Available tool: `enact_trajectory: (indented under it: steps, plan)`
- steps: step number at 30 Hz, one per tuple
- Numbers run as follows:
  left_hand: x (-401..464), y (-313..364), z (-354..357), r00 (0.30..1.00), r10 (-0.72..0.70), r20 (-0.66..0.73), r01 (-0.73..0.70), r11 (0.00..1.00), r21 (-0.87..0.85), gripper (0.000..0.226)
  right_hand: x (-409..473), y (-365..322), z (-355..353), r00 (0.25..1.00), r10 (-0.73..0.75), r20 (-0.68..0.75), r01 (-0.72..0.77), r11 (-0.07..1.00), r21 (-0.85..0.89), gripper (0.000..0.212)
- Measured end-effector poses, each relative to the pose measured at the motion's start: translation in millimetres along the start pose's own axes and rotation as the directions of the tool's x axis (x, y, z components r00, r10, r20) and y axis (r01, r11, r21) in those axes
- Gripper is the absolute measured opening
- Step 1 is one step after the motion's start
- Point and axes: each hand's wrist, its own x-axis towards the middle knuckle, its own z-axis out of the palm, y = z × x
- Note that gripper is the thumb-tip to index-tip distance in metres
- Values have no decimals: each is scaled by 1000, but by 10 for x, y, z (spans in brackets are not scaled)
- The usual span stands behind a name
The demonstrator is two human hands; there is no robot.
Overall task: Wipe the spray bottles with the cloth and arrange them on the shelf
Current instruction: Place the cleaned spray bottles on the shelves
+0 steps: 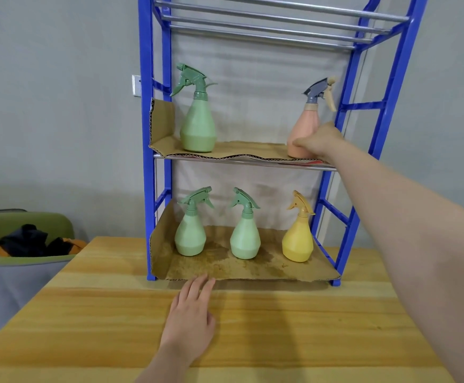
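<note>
A blue metal shelf (146,167) stands on the wooden table (280,327), its two lower levels lined with cardboard. On the middle level a large green spray bottle (197,125) stands at the left and a pink spray bottle (304,128) at the right. My right hand (319,143) grips the pink bottle's base, which rests upright on the cardboard. The bottom level holds two small green spray bottles (190,236) (245,239) and a yellow spray bottle (298,241) in a row. My left hand (190,313) lies flat on the table, fingertips touching the bottom cardboard's front edge. No cloth is in view.
The top level is bare metal bars (266,26). A grey wall stands behind the shelf, with a white wall plate (136,84) at its left. A green chair (23,236) with dark clothing on it sits left of the table.
</note>
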Motion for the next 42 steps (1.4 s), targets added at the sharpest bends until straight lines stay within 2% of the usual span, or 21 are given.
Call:
enact_trajectory:
  steps: [3, 7, 9, 11, 12, 13, 16, 19, 22, 25, 31, 33, 36, 37, 38, 40, 42]
  plan:
    - [-5, 0, -7, 1000, -11, 8, 11, 1000, -19, 68, -88, -60, 9, 999, 27, -45, -31, 996, -87, 100]
    - [2, -73, -87, 995, -99, -12, 96, 987, -130, 65, -209, -103, 9, 995, 81, -53, -82, 997, -11, 99]
    - [-12, -213, -174, 988, -150, -42, 143, 979, -147, 62, -301, -83, 26, 984, 19, -180, -7, 998, 69, 81]
    - [-40, -385, -250, 983, -171, -60, 163, 979, -122, 60, -453, -118, 68, 913, -132, -386, 171, 983, 67, 52]
    - [-53, -458, -284, 982, -180, -61, 172, 979, -108, 60, -529, -182, 89, 877, -205, -435, 253, 966, 56, 40]
    - [-64, -518, -315, 980, -187, -65, 181, 979, -93, 60, -599, -287, 121, 862, -272, -427, 320, 946, 43, 32]
    - [-79, -636, -361, 982, -182, -52, 181, 983, -22, 62, -710, -784, 319, 856, -470, -216, 480, 877, -4, 25]
    - [-87, -667, -360, 989, -149, -21, 149, 988, 29, 65, -707, -1308, 653, 845, -534, -6, 534, 845, -15, 39]
    - [-97, -648, -345, 990, -144, -8, 144, 986, 87, 69, -701, -1674, 977, 882, -469, 56, 469, 883, 2, 76]
    - [-105, -646, -353, 991, -130, -7, 131, 988, 88, 70, -648, -1832, 1219, 931, -363, 38, 362, 932, 25, 92]
    - [-84, -647, -360, 994, -96, -46, 100, 992, 75, 69, -526, -1824, 1348, 974, -225, 2, 225, 974, -15, 94]
    - [-80, -650, -371, 995, -90, -52, 94, 993, 69, 68, -453, -1793, 1304, 976, -207, 62, 205, 978, 42, 87]
    - [-78, -664, -348, 995, -74, -59, 79, 994, 79, 68, -379, -1720, 1251, 960, -240, 142, 203, 950, 238, 72]
    - [-77, -667, -346, 995, -74, -60, 78, 994, 79, 68, -384, -1703, 1243, 958, -234, 166, 181, 942, 284, 73]
    - [-75, -669, -345, 995, -72, -64, 76, 994, 76, 68, -395, -1686, 1248, 957, -219, 190, 157, 943, 294, 79]
    - [-72, -671, -346, 995, -69, -68, 73, 995, 71, 68, -417, -1653, 1280, 965, -171, 198, 136, 974, 179, 100]
    - [-72, -672, -344, 995, -68, -70, 72, 995, 64, 68, -425, -1613, 1316, 975, -152, 162, 135, 985, 108, 107]
